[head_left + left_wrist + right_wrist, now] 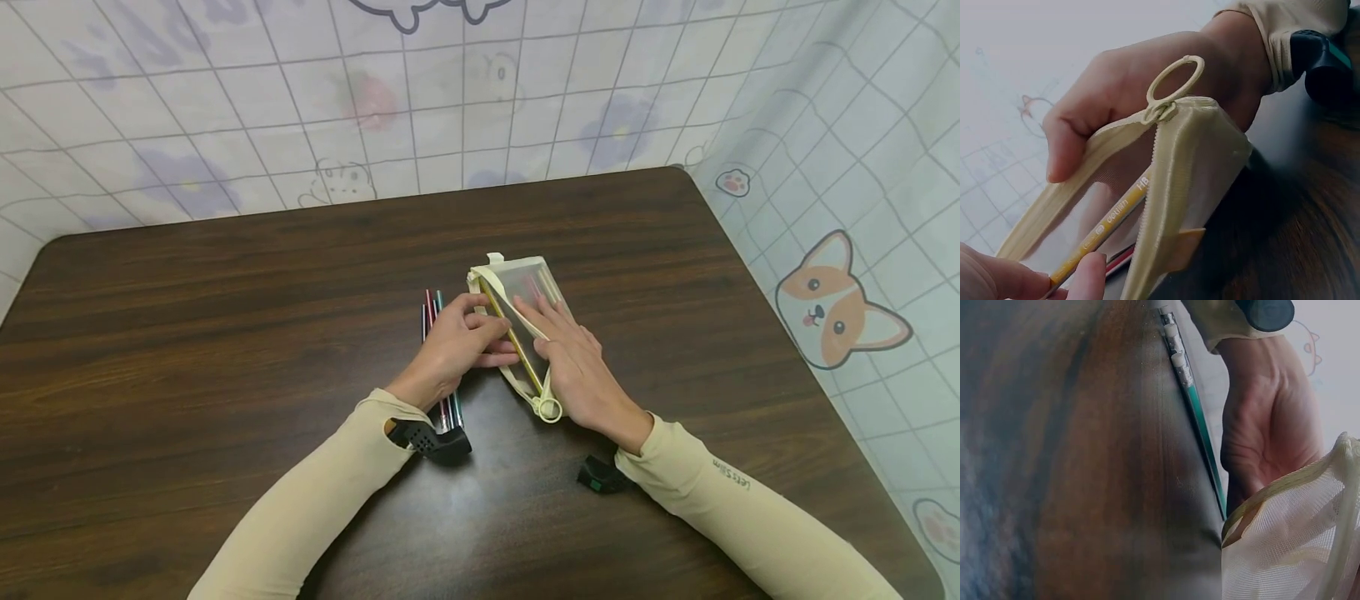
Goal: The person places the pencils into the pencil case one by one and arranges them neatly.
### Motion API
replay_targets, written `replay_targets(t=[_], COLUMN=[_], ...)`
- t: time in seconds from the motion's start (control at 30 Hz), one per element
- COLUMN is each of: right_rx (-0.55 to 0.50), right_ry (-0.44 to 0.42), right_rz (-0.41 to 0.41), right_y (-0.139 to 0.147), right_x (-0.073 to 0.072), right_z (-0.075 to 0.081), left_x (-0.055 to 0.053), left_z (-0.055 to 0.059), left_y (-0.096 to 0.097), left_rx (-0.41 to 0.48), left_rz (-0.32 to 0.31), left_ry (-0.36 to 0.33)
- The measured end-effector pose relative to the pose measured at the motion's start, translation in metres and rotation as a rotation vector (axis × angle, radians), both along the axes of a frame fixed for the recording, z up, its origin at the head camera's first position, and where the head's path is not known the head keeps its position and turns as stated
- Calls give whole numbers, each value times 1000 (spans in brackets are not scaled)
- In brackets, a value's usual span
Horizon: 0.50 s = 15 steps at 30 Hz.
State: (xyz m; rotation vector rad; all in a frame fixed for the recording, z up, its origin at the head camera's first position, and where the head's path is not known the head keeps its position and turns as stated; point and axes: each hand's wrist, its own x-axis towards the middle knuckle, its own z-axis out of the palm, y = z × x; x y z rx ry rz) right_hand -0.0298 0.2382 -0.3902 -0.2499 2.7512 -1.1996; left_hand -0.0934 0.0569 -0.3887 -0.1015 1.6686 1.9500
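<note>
A cream mesh pencil case (pixel 519 267) lies on the table with its zip open, a ring pull (pixel 1175 81) at its near end. My left hand (pixel 453 342) pinches a yellow HB pencil (pixel 1107 222) between thumb and finger, and the pencil lies along the case's mouth. My right hand (pixel 576 358) holds the case by its right side, the thumb over the zip edge and the fingers spread on the mesh. Through the mesh, more pencils show inside. Under and beside my left hand lie several pencils (pixel 429 302), one of them green (pixel 1200 419), with eraser ends toward me.
The dark wooden table (pixel 225 358) extends widely to the left and toward its far edge. A patterned, grid-lined curtain (pixel 465 108) hangs behind and along the right side. Black wrist cameras (pixel 435 442) sit beneath both sleeves, close above the tabletop.
</note>
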Motion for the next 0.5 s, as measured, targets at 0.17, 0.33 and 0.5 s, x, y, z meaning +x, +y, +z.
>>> replay_targets(t=[0.17,0.33,0.5], right_rx=[0,12,13], right_ry=[-8,-10,-3], right_rz=[3,5,7], right_y=[0,-1,0], right_x=[1,1,1], right_z=[1,2,1], left_x=[-3,-3,-3], left_z=[-1,1,4], left_y=[3,4,2], left_rx=[-2,-25,-67], left_rz=[-20,-68,-82], left_ry=[-17,-42,-37])
